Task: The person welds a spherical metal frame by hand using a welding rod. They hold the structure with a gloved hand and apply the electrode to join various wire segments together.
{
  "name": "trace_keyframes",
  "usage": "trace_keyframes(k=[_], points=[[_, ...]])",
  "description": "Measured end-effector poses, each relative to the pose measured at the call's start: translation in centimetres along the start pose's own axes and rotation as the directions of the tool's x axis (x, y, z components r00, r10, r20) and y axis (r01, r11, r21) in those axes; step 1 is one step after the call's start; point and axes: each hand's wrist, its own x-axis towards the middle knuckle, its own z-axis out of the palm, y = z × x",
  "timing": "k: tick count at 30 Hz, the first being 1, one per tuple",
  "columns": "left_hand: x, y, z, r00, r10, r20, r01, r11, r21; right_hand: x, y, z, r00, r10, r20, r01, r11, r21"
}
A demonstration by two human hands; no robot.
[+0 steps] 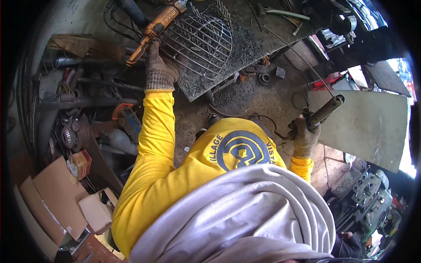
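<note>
I'm reaching toward 11 o'clock with my left hand (pixel 161 65), gloved in brown knit, and its fingers are meeting the underside of an orange power tool (pixel 163 21); the tool is hiding my fingertips, so I cannot tell whether that grip is closing round it. The tool is slanting just beside a wire grate (pixel 204 47) with a rounded outer rim, which is lying at 12 o'clock on the dark, grit-strewn table (pixel 247 48). At 3 o'clock my right hand (pixel 305 138), gloved too, is clamping its grip around a dark cylindrical handle (pixel 324 114). From the handle's far end a long thin rod (pixel 299 58) is slanting off toward 1 o'clock, passing over the table's edge, while a dark cable (pixel 268 119) is curving across from near my right glove. A pale greenish sheet (pixel 362 129) is spreading just beyond the handle, also at 3 o'clock. Green machinery (pixel 372 199) is standing at 4 o'clock, folded cardboard (pixel 57 193) is leaning at 8 o'clock, and a pale grey cloth (pixel 263 210) is draping over my yellow shirt (pixel 151 188) at 6 o'clock.
</note>
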Motion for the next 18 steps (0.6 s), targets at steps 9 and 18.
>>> trace_keyframes(k=[9, 18], points=[[1.5, -0.9, 1.1, 0.993, -0.002, -0.121, 0.012, 0.997, 0.081, -0.5, 1.0, 1.0, 1.000, 0.006, -0.022, -0.003, 0.995, 0.097], [2.3, -1.1, 0.0, 0.998, 0.069, 0.010, -0.069, 0.991, 0.117, 2.4, 0.5, -0.6, 0.999, 0.012, 0.053, -0.021, 0.986, 0.168]])
